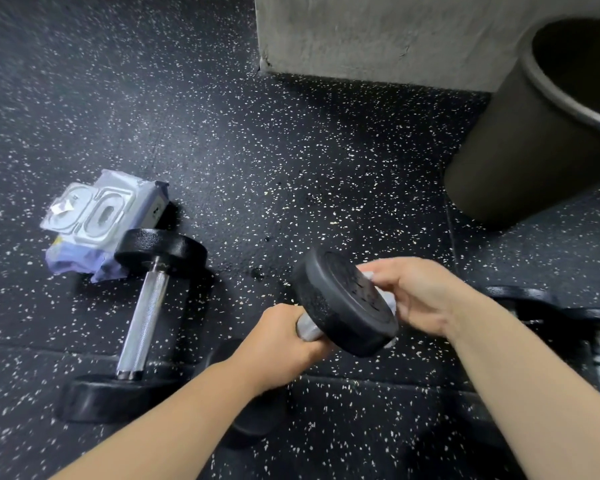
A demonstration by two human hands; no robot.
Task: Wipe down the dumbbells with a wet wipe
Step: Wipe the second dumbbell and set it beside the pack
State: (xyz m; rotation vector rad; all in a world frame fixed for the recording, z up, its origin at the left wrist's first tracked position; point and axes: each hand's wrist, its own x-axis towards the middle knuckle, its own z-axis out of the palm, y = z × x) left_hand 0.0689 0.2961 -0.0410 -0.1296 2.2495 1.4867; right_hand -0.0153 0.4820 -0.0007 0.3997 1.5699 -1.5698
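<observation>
My left hand (284,344) grips the silver handle of a black dumbbell (340,303), holding it tilted above the floor. Its upper black head faces me. My right hand (420,296) holds a white wet wipe (390,303) against the far side of that head; most of the wipe is hidden behind the head and my fingers. A second dumbbell (146,317) with a knurled silver handle lies on the floor to the left. Beyond it sits a pack of wet wipes (97,220) with a clear plastic lid.
The floor (291,168) is black rubber with white speckles. A dark round bin (541,133) stands at the right, next to a grey concrete block (378,36). Another dumbbell (596,337) lies partly in view at the right edge.
</observation>
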